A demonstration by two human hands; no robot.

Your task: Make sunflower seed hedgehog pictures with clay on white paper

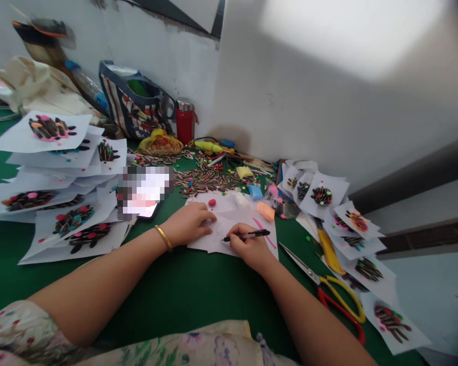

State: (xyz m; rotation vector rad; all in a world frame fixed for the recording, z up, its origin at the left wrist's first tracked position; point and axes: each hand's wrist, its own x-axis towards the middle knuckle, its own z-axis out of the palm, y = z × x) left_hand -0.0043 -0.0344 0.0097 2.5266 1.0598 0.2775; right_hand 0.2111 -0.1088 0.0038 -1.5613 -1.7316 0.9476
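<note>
At the middle of the green tabletop [175,290], the white paper [231,209] lies under both hands, and the black pen [258,234] slants low across it, nib end towards nine o'clock, barrel running out to three. The right hand [251,250] has it pinched near the nib, fingers curled round; the left hand [189,223] lies at the sheet's nine o'clock side, fingers loosely spread, gripping nothing.

Handling, then: the pen looks light, stiff and perhaps a bit slick, best taken low on the barrel. The sheet looks thin and limp, quick to slide or crease, so a flat palm near its edge suits it. That red lump [212,202] at eleven o'clock looks soft enough to dent, as does the orange one [266,211] at two.

Now the hard bits! Faint lines show by the nib, too pale to read; whether it touches paper, can't tell. Fingers cover part of the barrel, the phone [156,189] at ten is pixelated, and both upper arms run out of view.
</note>
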